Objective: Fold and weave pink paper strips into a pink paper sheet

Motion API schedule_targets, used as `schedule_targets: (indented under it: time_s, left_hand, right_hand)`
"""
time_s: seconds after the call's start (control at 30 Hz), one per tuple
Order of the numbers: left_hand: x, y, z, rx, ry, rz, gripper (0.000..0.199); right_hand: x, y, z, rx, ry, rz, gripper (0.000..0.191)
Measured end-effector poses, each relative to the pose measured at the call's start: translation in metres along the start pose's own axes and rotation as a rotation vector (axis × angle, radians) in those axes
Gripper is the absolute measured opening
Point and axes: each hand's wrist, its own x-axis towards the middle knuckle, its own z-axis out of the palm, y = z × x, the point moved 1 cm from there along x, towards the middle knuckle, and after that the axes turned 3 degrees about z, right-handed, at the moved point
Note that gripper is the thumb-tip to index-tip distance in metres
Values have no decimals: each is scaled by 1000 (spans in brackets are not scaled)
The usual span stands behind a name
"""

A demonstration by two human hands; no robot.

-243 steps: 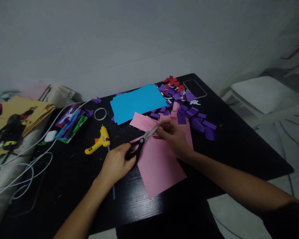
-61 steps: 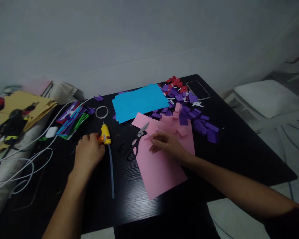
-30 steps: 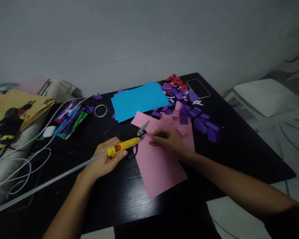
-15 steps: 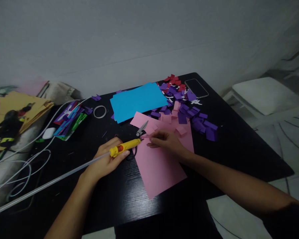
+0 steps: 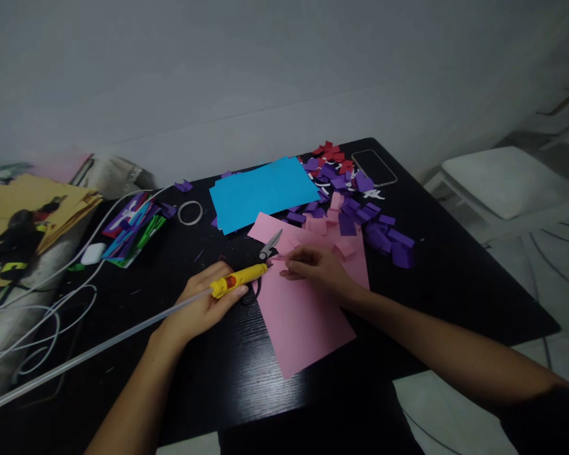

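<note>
Glue work, apparently | grips yellow glue gun [image 5: 239,279] in closed left hand [image 5: 203,304] | pinches small pink piece [image 5: 278,258] in right hand [image 5: 318,270], over pink sheet [image 5: 308,325] on worktop [image 5: 446,284] (scissors [image 5: 272,244] partly hidden) | calls for steady nozzle [image 5: 270,265] next

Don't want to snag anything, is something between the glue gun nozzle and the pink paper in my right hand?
Nothing visible stands between the nozzle and pink paper piece; the scissors lie partly behind the glue gun.
</note>
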Motion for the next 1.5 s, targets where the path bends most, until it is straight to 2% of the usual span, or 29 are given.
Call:
schedule_targets:
  time_s: [0.3,0.83,1.1,1.5]
  left_hand:
    - [-2,3,0,-40,59,40,16]
    - [-2,7,10,-69,-14,63,20]
    - [-2,7,10,-47,-19,83,24]
    - [-3,9,10,-47,-21,41,18]
  right_hand:
    - [2,2,-1,32,2,14,31]
    - [-5,-2,7,55,-96,28,27]
    - [-6,-4,8,32,-91,40,27]
    - [-2,-1,5,42,-67,-1,26]
